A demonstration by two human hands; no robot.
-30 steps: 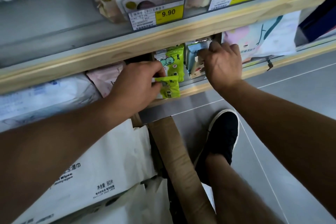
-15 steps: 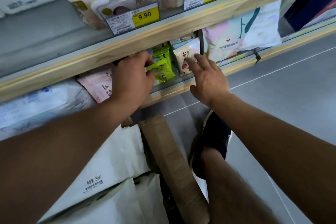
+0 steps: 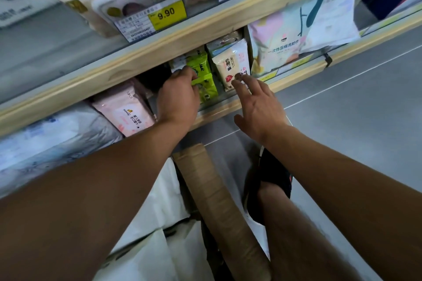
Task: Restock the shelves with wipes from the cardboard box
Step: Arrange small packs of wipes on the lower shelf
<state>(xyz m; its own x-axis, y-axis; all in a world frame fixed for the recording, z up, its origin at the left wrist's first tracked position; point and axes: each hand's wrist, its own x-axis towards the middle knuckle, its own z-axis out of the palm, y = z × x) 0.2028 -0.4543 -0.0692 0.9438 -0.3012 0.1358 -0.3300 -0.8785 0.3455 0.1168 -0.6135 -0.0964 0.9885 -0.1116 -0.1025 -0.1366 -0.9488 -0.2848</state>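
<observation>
On the lower shelf (image 3: pixel 228 107), the left hand (image 3: pixel 178 98) grips a green wipes pack (image 3: pixel 205 85), its long axis running back into the shelf. The right hand (image 3: pixel 258 107), fingers spread and relaxed, touches the cream pack (image 3: pixel 233 63) standing alongside. Dark open room lies left of the green pack, beside the pink pack (image 3: pixel 127 109). The cardboard box (image 3: pixel 217 200) stands below.

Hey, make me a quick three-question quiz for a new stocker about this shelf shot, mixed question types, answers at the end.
1. True or false: the left hand is on the green wipes pack.
2. The right hand is: A) gripping a pack, B) open with fingers spread, C) inside the cardboard box.
3. Fill in: the yellow price tag above the green pack reads ____.

Key: 1 true; 2 B; 3 9.90
</observation>
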